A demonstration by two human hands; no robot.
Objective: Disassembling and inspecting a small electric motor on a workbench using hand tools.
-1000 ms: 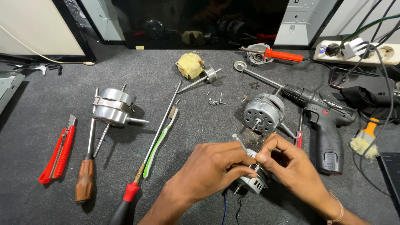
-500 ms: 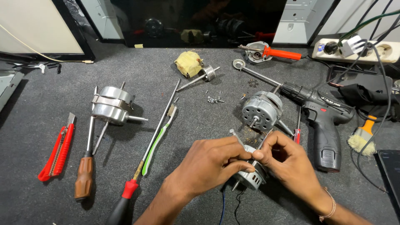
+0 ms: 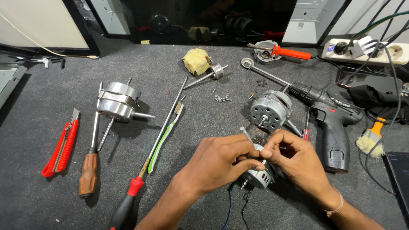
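Dark grey carpet-like mat [image 3: 179, 68] fills the head view, tools scattered over it. My left hand [image 3: 219, 159] comes in from bottom centre, knuckles up, fingers curled and clamped over the top of a small grey motor [image 3: 259, 176] sitting on the mat near the bottom middle. My right hand [image 3: 296, 159] comes from the lower right, thumb and forefinger pinched together on something tiny at the motor's upper edge; can't tell what. Thin metal rod [image 3: 244, 133] sticks up just above the left knuckles. Blue and black wires [image 3: 230, 206] trail from under the motor.

Around: second grey motor [image 3: 269, 110] just above the hands, black cordless drill [image 3: 330, 123] to its right, shiny motor housing [image 3: 117, 102] at left, red utility knife [image 3: 61, 145] far left, brown-handled screwdriver [image 3: 89, 168], red-and-black screwdriver [image 3: 134, 194], green-white toothbrush [image 3: 164, 138]. Yellow taped coil [image 3: 196, 61] at top centre, white power strip [image 3: 364, 51] at top right.
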